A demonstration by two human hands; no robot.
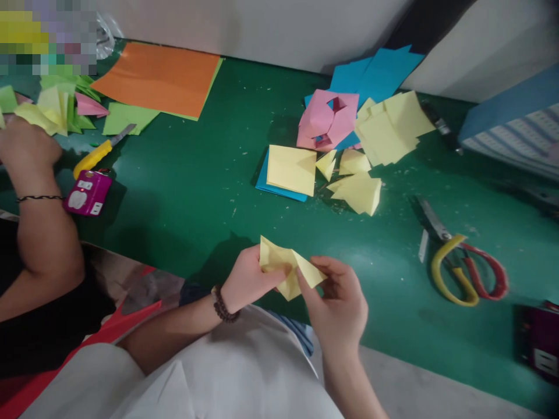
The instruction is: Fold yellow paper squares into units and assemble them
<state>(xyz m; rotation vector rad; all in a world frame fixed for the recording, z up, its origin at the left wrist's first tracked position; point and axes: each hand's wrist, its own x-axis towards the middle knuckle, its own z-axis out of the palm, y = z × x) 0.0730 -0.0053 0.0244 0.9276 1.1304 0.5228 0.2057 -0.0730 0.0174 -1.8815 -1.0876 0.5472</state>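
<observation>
A folded piece of pale yellow paper [286, 269] sits between my two hands, just above my lap. My left hand [248, 280], with a dark beaded bracelet [223, 304] on its wrist, pinches the paper's left side. My right hand [335, 302] grips its right side, fingers curled over the edge. Ahead on the green work mat [209, 174] lie a stack of yellow squares [291, 170] on blue paper and several folded yellow pieces [358, 193]. A pink folded paper model [327, 121] stands beyond them.
A pair of red-and-yellow-handled scissors [463, 269] lies to my right. Loose yellow sheets [391, 128] and blue sheets [375, 73] lie at the far side. A co-worker's hand [27, 148] works among green and yellow paper at left, near a yellow craft knife [102, 150] and a magenta device [87, 193].
</observation>
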